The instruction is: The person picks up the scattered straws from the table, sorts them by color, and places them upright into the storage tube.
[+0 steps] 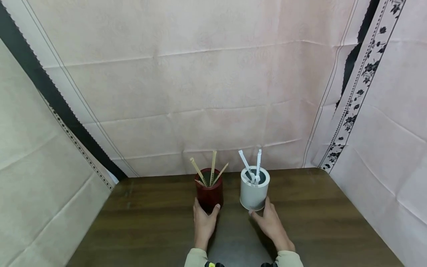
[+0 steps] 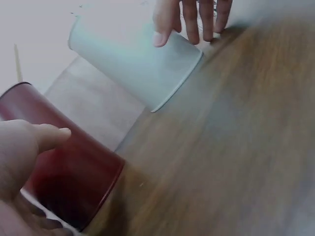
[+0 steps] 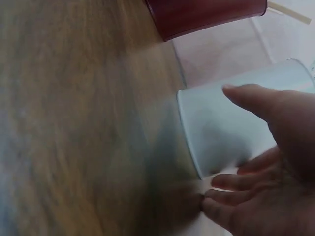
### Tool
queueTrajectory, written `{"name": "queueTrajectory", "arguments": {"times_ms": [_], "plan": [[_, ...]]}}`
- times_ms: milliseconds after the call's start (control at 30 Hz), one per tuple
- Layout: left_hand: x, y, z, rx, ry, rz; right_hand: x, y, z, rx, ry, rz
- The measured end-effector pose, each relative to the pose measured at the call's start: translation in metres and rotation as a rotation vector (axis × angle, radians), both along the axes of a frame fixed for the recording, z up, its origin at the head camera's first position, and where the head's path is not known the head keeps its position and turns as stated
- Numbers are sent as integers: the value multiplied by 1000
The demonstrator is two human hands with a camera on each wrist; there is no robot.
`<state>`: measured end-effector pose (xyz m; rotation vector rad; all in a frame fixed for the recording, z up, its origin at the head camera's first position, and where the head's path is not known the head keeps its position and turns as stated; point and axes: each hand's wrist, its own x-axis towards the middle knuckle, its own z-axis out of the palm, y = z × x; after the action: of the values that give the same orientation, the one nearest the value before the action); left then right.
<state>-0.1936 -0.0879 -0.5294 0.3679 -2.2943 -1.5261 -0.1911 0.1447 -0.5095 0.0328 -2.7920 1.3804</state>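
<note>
A dark red cylindrical holder stands upright on the table, with several pale yellow sticks in it. My left hand is around its near side; in the left wrist view the thumb lies across the holder and the fingers are beside it, with a narrow gap showing. To the right stands a white cylindrical holder, containing white slender pieces whose kind is unclear. My right hand is at its lower right. In the right wrist view its thumb overlaps the holder, while the fingers extend loosely beside the base.
The brown wooden table has its far edge just behind both holders. Pale creased cloth hangs behind, with more cloth at the left and right. A floral border runs down the right side. Light sleeves cover the forearms.
</note>
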Motion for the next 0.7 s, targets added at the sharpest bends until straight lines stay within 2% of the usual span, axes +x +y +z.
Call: {"name": "queueTrajectory", "arguments": {"times_ms": [133, 233, 333, 400, 467, 533, 633, 700], "plan": [[8, -3, 3, -56, -12, -57, 9, 4, 5, 47, -38, 50], [17, -7, 4, -107, -33, -72, 17, 3, 8, 71, -51, 108], [32, -15, 5, -151, -81, -82, 26, 5, 5, 106, -82, 211], [44, -22, 5, -181, -115, -118, 33, 7, 2, 146, -112, 301], [54, -29, 4, -215, -143, -181, 39, 11, -4, 175, -135, 394], [63, -37, 4, -246, -172, -271, 45, 16, -6, 183, -169, 476], [75, -46, 3, -302, -186, -425, 54, 23, -5, 181, -201, 564], [83, -51, 1, -350, -184, -507, 59, 27, -4, 201, -206, 604]]}}
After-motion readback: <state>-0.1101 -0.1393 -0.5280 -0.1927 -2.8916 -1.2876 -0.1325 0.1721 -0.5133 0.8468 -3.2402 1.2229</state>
